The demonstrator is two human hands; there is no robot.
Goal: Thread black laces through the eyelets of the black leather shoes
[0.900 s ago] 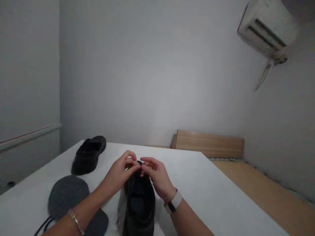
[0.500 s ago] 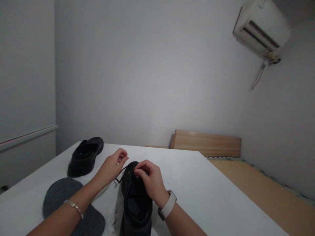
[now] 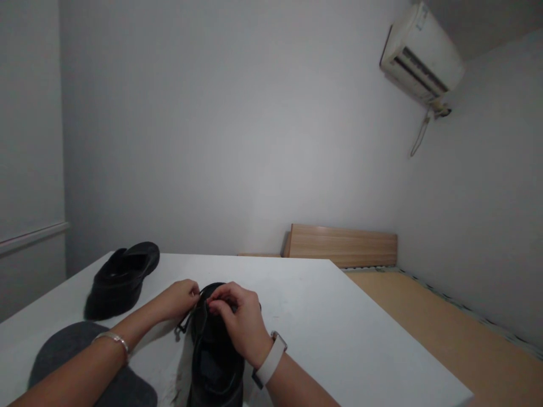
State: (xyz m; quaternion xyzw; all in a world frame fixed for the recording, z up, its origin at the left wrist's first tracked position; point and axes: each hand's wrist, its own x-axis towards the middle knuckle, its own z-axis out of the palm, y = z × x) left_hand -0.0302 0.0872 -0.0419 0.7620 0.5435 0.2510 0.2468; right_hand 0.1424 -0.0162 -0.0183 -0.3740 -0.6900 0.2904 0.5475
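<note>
A black shoe (image 3: pixel 216 367) stands on the white table in front of me, its toe pointing away and its opening towards me. My right hand (image 3: pixel 240 322) reaches over the front of the shoe, thumb and forefinger pinched at its upper; what lies between the fingertips is too small to make out. Left of the toe, my left hand (image 3: pixel 180 299) is closed with its fingertips on a thin black shoelace (image 3: pixel 183 323). A loose part of this lace hangs beside the shoe.
A second black shoe (image 3: pixel 123 280) stands at the table's far left. Under my left forearm lies a dark grey flat piece (image 3: pixel 59 350). Beyond the white table's (image 3: pixel 322 328) right edge is a bed base (image 3: pixel 407 305) with a wooden headboard (image 3: pixel 343 246).
My left hand has come down and closed beside the shoe's toe. My right hand stays pinched at the shoe's front. The whole view has shifted, so things appear further left.
</note>
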